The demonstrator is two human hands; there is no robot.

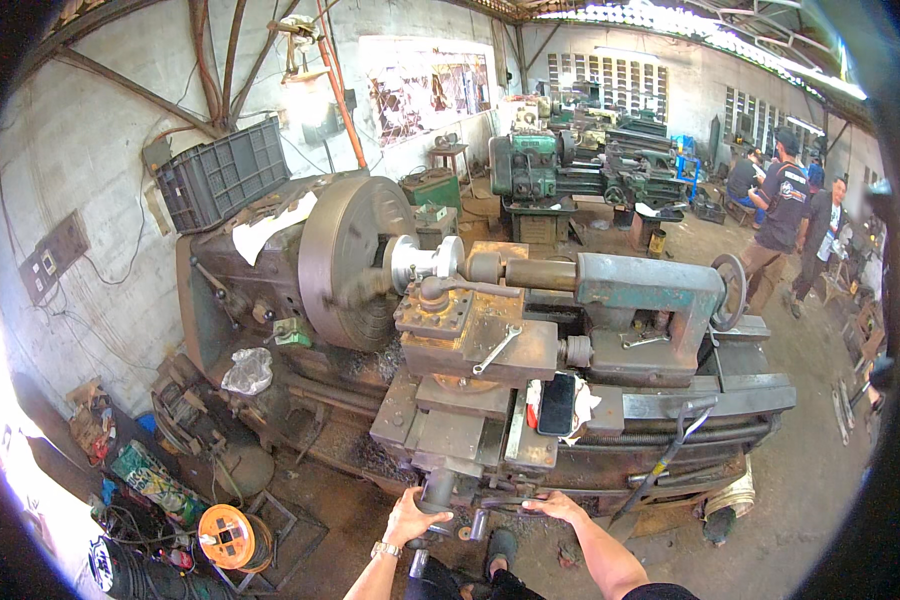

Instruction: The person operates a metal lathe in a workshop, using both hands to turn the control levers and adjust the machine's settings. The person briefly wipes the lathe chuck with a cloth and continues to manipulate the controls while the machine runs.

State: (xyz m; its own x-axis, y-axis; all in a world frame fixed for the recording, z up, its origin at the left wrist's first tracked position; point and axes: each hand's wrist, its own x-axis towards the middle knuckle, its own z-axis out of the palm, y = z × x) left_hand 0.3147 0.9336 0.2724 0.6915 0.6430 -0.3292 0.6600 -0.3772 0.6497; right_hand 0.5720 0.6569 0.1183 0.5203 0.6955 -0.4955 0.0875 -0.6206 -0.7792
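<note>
At the front of a large metal lathe, my left hand (408,518), a watch on its wrist, curls against a dark grey cylindrical knob (437,488) below the cross slide. My right hand (560,508) has its fingers closed on the rim of a handwheel (510,501) just to the right. Above them, a shiny silver workpiece (410,262) sits between the big round chuck (345,265) and the tailstock (635,285). The tool post (436,305), with a lever on top, stands close in front of the workpiece. Part of the chuck's edge looks blurred.
A wrench (497,350) and a black phone (557,405) lie on the carriage. A long lever with a yellow band (662,462) slants at the right. On the floor at left stands an orange cable reel (227,538). Several people (782,190) are at the far right.
</note>
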